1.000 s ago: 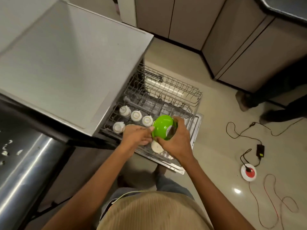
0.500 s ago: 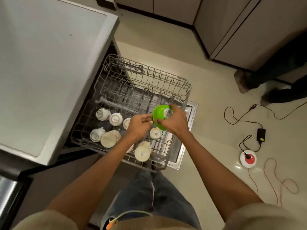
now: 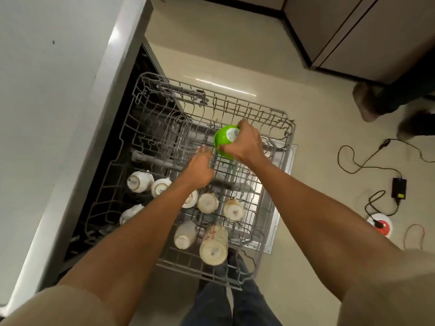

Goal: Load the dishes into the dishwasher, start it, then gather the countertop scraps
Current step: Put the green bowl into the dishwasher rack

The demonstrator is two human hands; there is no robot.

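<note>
The right hand [image 3: 244, 143], fingers curled around the bright green plastic bowl [image 3: 223, 140], has carried it farther back over the grey wire dishwasher rack [image 3: 270, 118]. The left hand [image 3: 200, 170] has let go and reaches forward, fingers loosely extended. Placement looks imminent.

Beige tiled floor [image 3: 235, 55], grey cabinet doors [image 3: 376, 31], black adapter [image 3: 399, 188] with trailing cables, round white-and-red device [image 3: 382, 225], bystander's shoes [image 3: 364, 102].
</note>
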